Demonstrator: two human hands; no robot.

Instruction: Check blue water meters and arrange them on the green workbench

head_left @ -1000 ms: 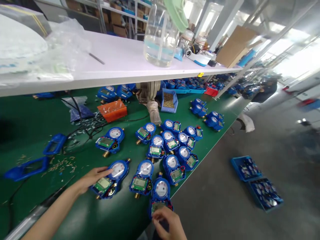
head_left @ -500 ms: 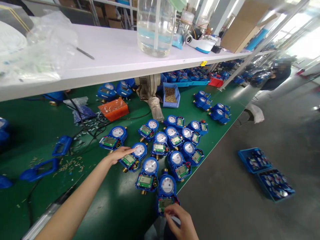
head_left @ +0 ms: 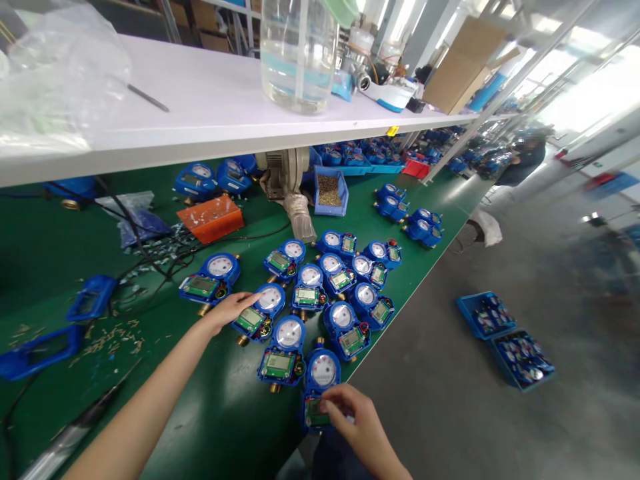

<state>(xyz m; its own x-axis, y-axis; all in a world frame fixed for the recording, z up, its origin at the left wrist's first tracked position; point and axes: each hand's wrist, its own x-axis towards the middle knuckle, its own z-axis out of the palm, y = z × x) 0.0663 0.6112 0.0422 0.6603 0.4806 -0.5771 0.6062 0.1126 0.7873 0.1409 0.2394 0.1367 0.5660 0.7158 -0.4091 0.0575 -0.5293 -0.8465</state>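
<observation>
Several blue water meters with white round dials and exposed green circuit boards lie grouped on the green bench. My left hand (head_left: 234,311) rests at the upper left edge of one water meter (head_left: 270,299), its fingers stretched toward the dial. At the bench's front edge, my right hand (head_left: 354,412) is over the display of the nearest water meter (head_left: 323,369). Its thumb and forefinger are pinched together, and what is between them, if anything, is too small to make out. Another water meter (head_left: 220,267) lies just beyond my left hand.
A shelf (head_left: 210,133) crosses above the bench, bearing a large clear bottle (head_left: 299,67). An electric screwdriver (head_left: 70,433) lies at lower left near loose blue frames (head_left: 93,297). Behind are an orange metal block (head_left: 213,219) and a screw bin (head_left: 331,208). Crates (head_left: 520,360) stand on the floor.
The whole view has shifted, so bench items appear farther left. My right hand has moved slightly up over the nearest meter's display. My left hand stays on its meter.
</observation>
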